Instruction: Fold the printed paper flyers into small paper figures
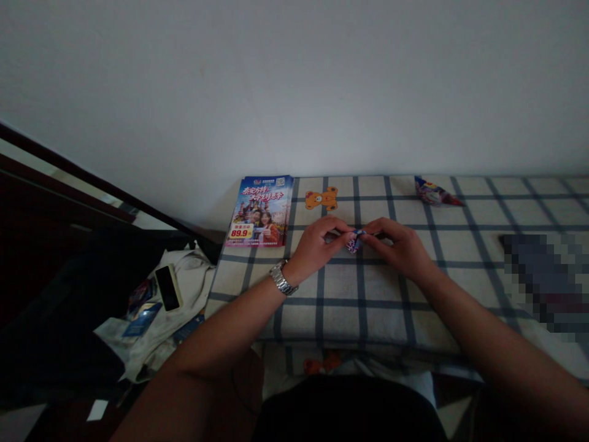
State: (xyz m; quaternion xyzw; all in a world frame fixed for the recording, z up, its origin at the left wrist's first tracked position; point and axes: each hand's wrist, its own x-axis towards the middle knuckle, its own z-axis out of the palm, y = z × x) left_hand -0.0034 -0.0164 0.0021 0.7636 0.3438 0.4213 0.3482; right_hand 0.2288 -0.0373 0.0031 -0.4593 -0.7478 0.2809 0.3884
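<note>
In the head view, my left grip (319, 242) and my right grip (399, 247) meet above the desk (322, 304), each with thumb and forefinger pinching the small folded paper (353, 243). This paper, printed in blue, pink and white, sits between my fingertips, about midway between the desk's far and near edges; its exact folds are too small for me to make out. My left wrist wears a metal watch (284, 278).

By the desk's far left corner lies a stack of printed leaflets (258, 212), slightly fanned, the top one marked 89.9. Just right of it, near the far edge, a brown bear figure (321, 199) shows on the checked cover. Farther right, close to the far edge, rests a folded printed piece (436, 193) with a pointed tip. Toward the desk's right side is a dark object (543, 276), pixelated beyond telling. Past the left edge, lower down, a phone (169, 287) with a dark screen lies on crumpled pale material (193, 276).
</note>
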